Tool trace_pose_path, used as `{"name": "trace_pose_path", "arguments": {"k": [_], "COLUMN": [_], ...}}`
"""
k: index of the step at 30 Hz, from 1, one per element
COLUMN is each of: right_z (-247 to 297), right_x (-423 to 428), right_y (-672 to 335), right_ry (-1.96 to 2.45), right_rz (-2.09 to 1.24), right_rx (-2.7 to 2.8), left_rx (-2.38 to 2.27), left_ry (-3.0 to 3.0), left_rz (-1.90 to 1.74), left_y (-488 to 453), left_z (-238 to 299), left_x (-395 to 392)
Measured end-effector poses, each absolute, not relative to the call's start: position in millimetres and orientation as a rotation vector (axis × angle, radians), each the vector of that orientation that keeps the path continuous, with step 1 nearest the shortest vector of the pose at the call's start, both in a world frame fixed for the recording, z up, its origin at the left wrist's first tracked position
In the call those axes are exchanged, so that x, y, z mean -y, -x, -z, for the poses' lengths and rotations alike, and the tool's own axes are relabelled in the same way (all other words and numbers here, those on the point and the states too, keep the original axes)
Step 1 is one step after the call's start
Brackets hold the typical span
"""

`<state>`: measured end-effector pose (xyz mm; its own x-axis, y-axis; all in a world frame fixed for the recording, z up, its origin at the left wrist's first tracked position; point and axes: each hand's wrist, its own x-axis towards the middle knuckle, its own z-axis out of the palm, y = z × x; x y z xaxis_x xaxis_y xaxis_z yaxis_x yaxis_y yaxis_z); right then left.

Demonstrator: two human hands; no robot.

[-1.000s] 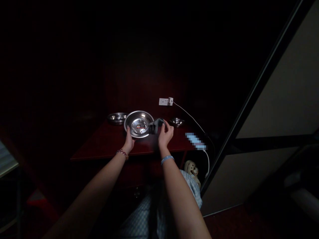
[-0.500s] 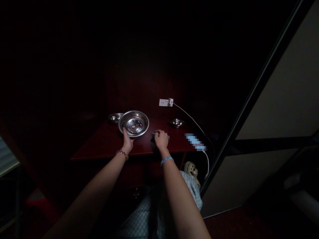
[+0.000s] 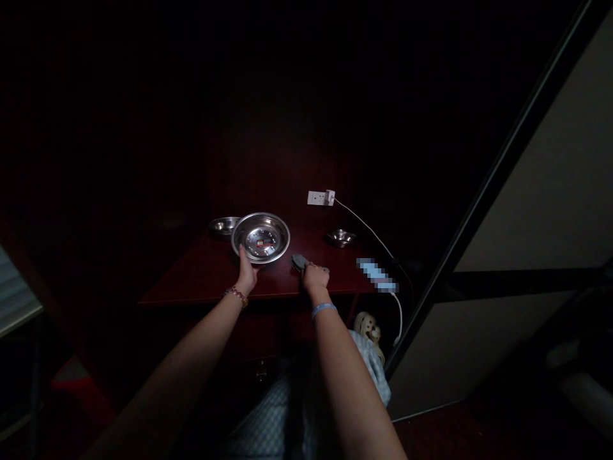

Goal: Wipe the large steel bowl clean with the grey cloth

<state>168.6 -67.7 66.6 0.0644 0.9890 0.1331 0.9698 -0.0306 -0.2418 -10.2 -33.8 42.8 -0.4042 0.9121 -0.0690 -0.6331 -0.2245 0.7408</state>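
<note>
My left hand (image 3: 247, 276) grips a shiny stainless steel basin (image 3: 275, 237) by its near left rim, thumb on the inside and fingers underneath. The basin is tilted toward me above the desk, and a small dark-and-red label sits on its bottom. Just to the right, my right hand (image 3: 316, 278) is closed on a grey cloth (image 3: 299, 261) at the desk surface; the cloth sticks out on both sides of the fingers. A second steel bowl (image 3: 223, 226) stands behind the basin on the left, partly hidden by it. Behind my right hand is a smaller steel bowl (image 3: 341, 239).
The dark red desk (image 3: 191, 281) has its front edge close to me. At its right lies a blurred-out light blue phone-like object (image 3: 376, 275) with a white cable. A charger (image 3: 330, 197) sits in the wall socket (image 3: 316, 198). Below right is a beige clog (image 3: 366, 324).
My right hand has drawn slightly back toward me, showing more of the grey cloth. My left hand still holds the basin in nearly the same pose. The view has shifted a little.
</note>
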Motion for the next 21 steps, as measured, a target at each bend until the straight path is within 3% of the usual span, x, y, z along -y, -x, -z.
{"name": "trace_pose_path", "arguments": {"k": [10, 12, 18, 21], "right_z": [-82, -80, -83, -81], "right_x": [57, 57, 71, 72], "right_y": [-175, -178, -172, -169], "right_ry": [1.879, 1.945, 1.824, 1.889], "right_rz": [-0.55, -0.469, 0.29, 0.141], "right_rx": [1.288, 1.216, 1.636, 1.965], "left_rx": [-0.878, -0.879, -0.868, -0.844], "left_ry": [-0.478, -0.467, -0.442, -0.456], "left_rz": [-1.807, -1.808, -1.81, -1.809], "left_y": [11, 11, 11, 11], "left_z": [-45, -45, -46, -45], "left_x": [35, 35, 35, 35]}}
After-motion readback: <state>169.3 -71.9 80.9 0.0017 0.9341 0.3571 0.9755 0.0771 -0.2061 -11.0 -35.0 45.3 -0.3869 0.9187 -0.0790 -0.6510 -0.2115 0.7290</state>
